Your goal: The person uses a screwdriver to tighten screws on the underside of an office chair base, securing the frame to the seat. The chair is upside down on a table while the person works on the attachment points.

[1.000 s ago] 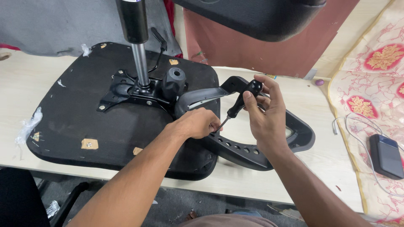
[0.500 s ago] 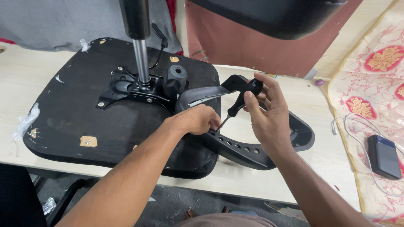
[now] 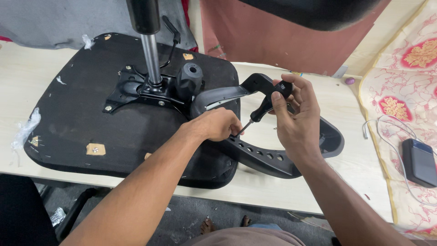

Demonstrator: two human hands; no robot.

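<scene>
Right hand [image 3: 296, 120] wrapped around the black handle of a screwdriver [image 3: 265, 106], thumb and fingers pressed closed on its rounded top. Screwdriver slanting down and to the left from that grip, thin shaft ending at the left hand's fingertips. Left hand [image 3: 217, 125] curled shut just below and left of the right, pinching at the shaft's tip where it meets the black plastic armrest [image 3: 268, 157]; what sits between those fingers too small to tell. Armrest lying as a curved loop on the pale wooden bench [image 3: 27, 77], one end rising under the right hand's fingers, the perforated lower bar passing beneath both hands, the far end reaching right beyond the right wrist. Left end of the armrest resting against the upturned black seat base [image 3: 91, 123], just beside the round knob [image 3: 190, 77]. Metal mounting plate [image 3: 132, 89] and chrome gas cylinder [image 3: 151, 57] standing up from the seat base, well left of the hands. Dark rectangular device [image 3: 419, 161] with a white cable [image 3: 387, 146] on a patterned cloth [image 3: 409, 59], well apart to the right.
</scene>
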